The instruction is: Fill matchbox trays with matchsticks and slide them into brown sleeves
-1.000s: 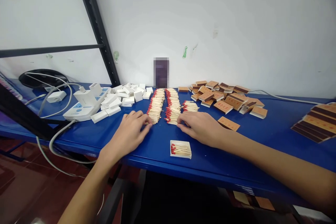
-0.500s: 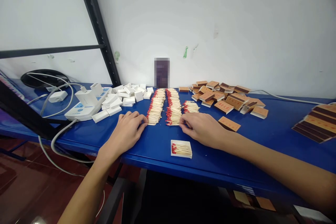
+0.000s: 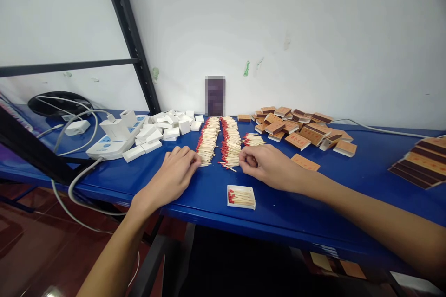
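Note:
Two long rows of red-headed matches, a left row (image 3: 209, 141) and a right row (image 3: 230, 141), run away from me on the blue table. My left hand (image 3: 177, 169) is pinched at the near end of the left row, its fingertips on the matches' head side. Curled in a pinch, my right hand (image 3: 268, 167) touches the stick ends at the near end of the right row. The fingers hide how many matches each holds. A shorter match pile (image 3: 253, 139) lies just beyond my right hand. Nearer me sits an open white matchbox tray (image 3: 241, 197) partly filled with matches.
White matchbox trays (image 3: 153, 135) are heaped at left, beside a power strip (image 3: 109, 146) with chargers and cables. Orange-brown matchbox sleeves (image 3: 298, 141) pile up at right, with a flat stack (image 3: 423, 162) farther right. A black metal frame (image 3: 130, 32) rises at left.
My left hand has shifted slightly right, further over the near end of its row. Several matches at the near end of the right row now lie askew. The tray has stayed put.

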{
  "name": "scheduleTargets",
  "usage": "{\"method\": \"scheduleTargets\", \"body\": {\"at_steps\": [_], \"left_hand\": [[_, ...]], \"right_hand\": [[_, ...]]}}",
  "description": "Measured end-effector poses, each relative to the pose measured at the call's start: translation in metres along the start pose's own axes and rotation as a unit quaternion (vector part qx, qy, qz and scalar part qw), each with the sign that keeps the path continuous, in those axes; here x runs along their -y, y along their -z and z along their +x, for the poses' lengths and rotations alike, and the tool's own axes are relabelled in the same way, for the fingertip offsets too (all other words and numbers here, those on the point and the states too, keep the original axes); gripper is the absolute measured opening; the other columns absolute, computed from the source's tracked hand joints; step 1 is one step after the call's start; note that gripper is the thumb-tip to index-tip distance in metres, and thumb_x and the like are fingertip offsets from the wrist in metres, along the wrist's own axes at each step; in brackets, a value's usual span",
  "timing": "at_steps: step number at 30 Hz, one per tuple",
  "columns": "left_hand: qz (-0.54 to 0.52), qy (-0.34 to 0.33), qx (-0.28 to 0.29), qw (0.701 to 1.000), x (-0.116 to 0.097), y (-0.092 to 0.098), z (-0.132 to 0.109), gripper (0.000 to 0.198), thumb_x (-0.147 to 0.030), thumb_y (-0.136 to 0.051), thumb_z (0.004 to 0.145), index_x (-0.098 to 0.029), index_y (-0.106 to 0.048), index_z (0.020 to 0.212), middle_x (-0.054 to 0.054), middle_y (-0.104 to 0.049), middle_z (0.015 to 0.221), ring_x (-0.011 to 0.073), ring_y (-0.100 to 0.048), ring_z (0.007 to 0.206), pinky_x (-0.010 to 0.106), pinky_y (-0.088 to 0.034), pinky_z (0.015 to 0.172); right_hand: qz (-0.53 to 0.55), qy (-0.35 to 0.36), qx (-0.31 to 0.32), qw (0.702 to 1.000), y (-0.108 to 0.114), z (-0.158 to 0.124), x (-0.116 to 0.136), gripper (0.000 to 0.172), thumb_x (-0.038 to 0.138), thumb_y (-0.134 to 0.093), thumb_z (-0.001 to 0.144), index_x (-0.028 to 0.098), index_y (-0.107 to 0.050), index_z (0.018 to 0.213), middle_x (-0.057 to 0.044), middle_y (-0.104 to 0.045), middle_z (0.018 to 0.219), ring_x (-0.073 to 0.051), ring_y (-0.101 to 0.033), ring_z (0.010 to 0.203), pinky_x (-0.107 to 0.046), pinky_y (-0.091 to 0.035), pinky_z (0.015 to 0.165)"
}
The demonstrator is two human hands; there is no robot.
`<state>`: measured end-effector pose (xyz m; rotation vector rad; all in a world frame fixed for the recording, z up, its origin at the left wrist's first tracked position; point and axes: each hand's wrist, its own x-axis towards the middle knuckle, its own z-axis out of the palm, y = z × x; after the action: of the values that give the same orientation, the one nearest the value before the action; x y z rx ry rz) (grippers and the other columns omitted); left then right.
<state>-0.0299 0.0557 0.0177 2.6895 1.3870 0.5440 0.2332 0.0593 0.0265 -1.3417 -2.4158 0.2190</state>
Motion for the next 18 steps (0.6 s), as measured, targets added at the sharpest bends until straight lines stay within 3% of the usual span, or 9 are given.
{"method": "scheduleTargets", "body": {"at_steps": [5,7,10,14,18], "left_hand": [[-0.071,-0.064,0.021,0.995,-0.05,0.002,-0.007,0.022,-0.033,-0.038,0.103,-0.023,-0.056,0.096,0.004,-0.057,0.103,0.0223,-0.049,0.098,0.04,-0.036,0.091],[-0.075,-0.074,0.024,0.994,-0.059,0.0,-0.007,0.019,-0.033,-0.041,0.102,-0.024,-0.058,0.101,0.004,-0.058,0.107,0.0227,-0.05,0.101,0.04,-0.036,0.091],[-0.05,-0.052,-0.003,0.997,-0.047,-0.002,-0.005,0.021,-0.034,-0.04,0.103,-0.025,-0.058,0.108,0.004,-0.059,0.108,0.0233,-0.05,0.101,0.04,-0.037,0.088],[0.04,0.023,-0.042,0.998,-0.01,0.0,-0.001,0.019,-0.033,-0.043,0.101,-0.024,-0.059,0.104,0.004,-0.06,0.101,0.0246,-0.05,0.094,0.04,-0.036,0.081],[0.073,0.049,-0.011,0.996,0.01,-0.002,0.0,0.017,-0.034,-0.047,0.1,-0.024,-0.06,0.097,0.003,-0.058,0.094,0.0245,-0.049,0.09,0.04,-0.036,0.082]], "right_hand": [[0.007,0.007,-0.023,1.0,0.0,-0.001,-0.007,0.012,0.017,-0.054,0.082,0.02,-0.053,0.07,0.004,-0.054,0.062,-0.012,-0.045,0.056,-0.025,-0.03,0.055],[0.019,0.007,-0.035,0.999,0.004,-0.004,-0.008,0.013,0.018,-0.053,0.083,0.021,-0.054,0.07,0.004,-0.052,0.06,-0.012,-0.045,0.055,-0.025,-0.03,0.055],[0.055,0.016,-0.041,0.998,0.011,-0.017,-0.002,0.013,0.02,-0.052,0.085,0.021,-0.056,0.072,0.005,-0.048,0.057,-0.011,-0.043,0.052,-0.025,-0.031,0.053],[0.097,0.035,-0.02,0.994,0.014,-0.039,0.013,0.013,0.022,-0.053,0.087,0.02,-0.058,0.075,0.005,-0.05,0.058,-0.01,-0.044,0.051,-0.023,-0.034,0.053],[0.077,0.035,0.006,0.996,0.011,-0.046,0.018,0.016,0.026,-0.051,0.091,0.02,-0.058,0.078,0.004,-0.052,0.061,-0.01,-0.045,0.053,-0.024,-0.033,0.054]]}}
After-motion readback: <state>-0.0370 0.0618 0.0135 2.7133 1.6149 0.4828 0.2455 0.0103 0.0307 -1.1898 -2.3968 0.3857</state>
